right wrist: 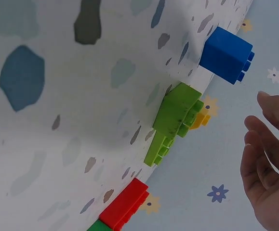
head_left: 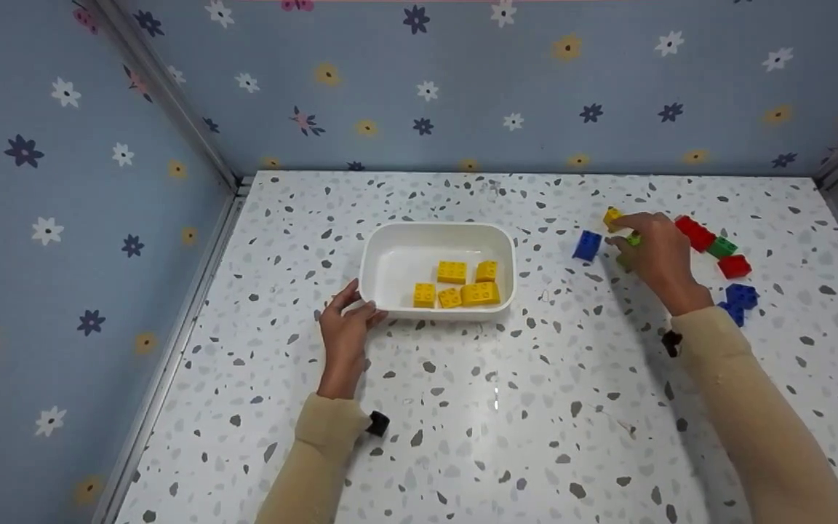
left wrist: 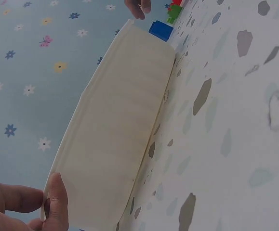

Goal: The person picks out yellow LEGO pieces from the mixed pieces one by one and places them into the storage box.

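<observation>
At the near left corner of a white plastic tub (head_left: 397,271), my left hand (head_left: 346,331) grips the rim, its thumb against the outer wall in the left wrist view. Several yellow toy building bricks (head_left: 452,272) lie inside the tub. My right hand (head_left: 657,251) hovers over the loose bricks at the right, thumb and fingers apart with nothing between them. Its fingertips are close to a yellow brick (head_left: 612,217), mostly behind the green ones in the right wrist view. Light green bricks (right wrist: 178,110) sit beneath the hand, and a blue brick (head_left: 588,246) stands left of it.
Red bricks (head_left: 695,233), a dark green brick (head_left: 722,247), another red brick (head_left: 735,266) and blue bricks (head_left: 741,295) lie right of my right hand. Flower-patterned panels (head_left: 463,87) stand along the speckled table's (head_left: 463,437) back and sides.
</observation>
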A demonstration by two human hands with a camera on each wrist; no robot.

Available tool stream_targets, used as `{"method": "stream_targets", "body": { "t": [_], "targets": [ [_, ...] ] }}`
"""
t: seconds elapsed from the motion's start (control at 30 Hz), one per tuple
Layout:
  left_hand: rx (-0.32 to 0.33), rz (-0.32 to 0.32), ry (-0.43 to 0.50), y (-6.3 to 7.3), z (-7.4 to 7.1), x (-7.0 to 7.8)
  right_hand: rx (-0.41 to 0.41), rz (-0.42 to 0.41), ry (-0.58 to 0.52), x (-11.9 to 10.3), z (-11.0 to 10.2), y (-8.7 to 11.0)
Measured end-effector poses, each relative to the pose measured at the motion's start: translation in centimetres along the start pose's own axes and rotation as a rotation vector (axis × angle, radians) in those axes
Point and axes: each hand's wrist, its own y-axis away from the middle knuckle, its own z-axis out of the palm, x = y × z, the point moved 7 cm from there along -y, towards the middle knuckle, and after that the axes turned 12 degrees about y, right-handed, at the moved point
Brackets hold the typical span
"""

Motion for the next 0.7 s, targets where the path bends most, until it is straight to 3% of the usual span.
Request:
{"method": "stream_targets", "body": {
  "t": [0.37,0.7],
  "targets": [
    [0.016,-0.008,0.006,0.1,-0.1,-0.1,-0.054,0.072,0.046,1.1,0.3,-0.7],
    [0.007,-0.007,0.015,-0.1,0.0,0.0,-0.030,0.001,0.087,1.3,0.4,-1.6]
  ]
}}
